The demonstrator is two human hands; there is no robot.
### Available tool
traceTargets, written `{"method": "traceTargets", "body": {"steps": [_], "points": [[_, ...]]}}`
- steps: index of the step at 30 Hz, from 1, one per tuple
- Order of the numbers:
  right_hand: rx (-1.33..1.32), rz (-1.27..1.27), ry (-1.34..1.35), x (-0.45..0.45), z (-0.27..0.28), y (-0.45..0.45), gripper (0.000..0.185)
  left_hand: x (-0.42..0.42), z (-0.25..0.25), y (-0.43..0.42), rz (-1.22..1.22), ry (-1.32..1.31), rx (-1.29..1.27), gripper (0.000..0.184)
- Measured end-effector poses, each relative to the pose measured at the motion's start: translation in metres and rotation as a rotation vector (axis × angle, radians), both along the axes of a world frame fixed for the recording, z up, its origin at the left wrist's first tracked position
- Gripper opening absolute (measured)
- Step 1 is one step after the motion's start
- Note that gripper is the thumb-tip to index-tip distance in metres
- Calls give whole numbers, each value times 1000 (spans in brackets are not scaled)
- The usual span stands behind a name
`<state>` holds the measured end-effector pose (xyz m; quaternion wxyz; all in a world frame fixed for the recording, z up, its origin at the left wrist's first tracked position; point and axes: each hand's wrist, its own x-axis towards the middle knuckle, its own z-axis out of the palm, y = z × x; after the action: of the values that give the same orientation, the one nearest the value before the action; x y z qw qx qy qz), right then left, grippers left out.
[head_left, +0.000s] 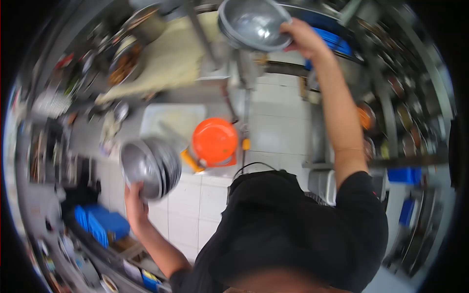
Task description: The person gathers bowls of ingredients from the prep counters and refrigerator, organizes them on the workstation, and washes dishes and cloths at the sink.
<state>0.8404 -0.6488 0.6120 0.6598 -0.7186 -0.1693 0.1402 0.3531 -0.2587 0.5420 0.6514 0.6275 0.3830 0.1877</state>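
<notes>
1. Work area: a kitchen with a light tiled floor (278,107), a pale board (171,116) on a worktop, and an orange round item (215,139) near a yellow handle (190,160). Much of the view is blurred.
2. Left hand (138,198): pinching the near rim of a tilted stack of grey metal bowls (142,166); the thumb shows, some fingers are hidden. The stack is in front of the body, to the left.
3. Right hand (309,41): gripping the right edge of nested grey bowls (256,24) at far reach. The exact count cannot be told.
4. Handling (judgement): stiff, resistant to breakage, moderately heavy when nested; slippery if wet. The inner bowls may slide when tilted.
5. Hold point (judgement): clamp all rims together, thumb inside, fingers beneath.
</notes>
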Motion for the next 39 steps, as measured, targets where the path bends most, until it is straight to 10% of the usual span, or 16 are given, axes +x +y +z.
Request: {"method": "traceTargets", "body": {"steps": [9, 20, 28, 34, 39], "points": [[28, -543, 515, 31, -222, -206, 31, 34, -22, -107, -44, -26, -276, 59], [871, -1450, 458, 301, -378, -436, 32, 229, 0, -260, -183, 134, -321, 66], [753, -1141, 338, 316, -376, -454, 94, 389, -63, -334, -407, 227, -243, 62], [713, 133, 600, 190, -269, -345, 80, 552, -103, -414, -734, 257, 70, 46], [265, -112, 577, 165, -261, -325, 66, 643, -126, -477, -924, 320, 275, 47]]}}
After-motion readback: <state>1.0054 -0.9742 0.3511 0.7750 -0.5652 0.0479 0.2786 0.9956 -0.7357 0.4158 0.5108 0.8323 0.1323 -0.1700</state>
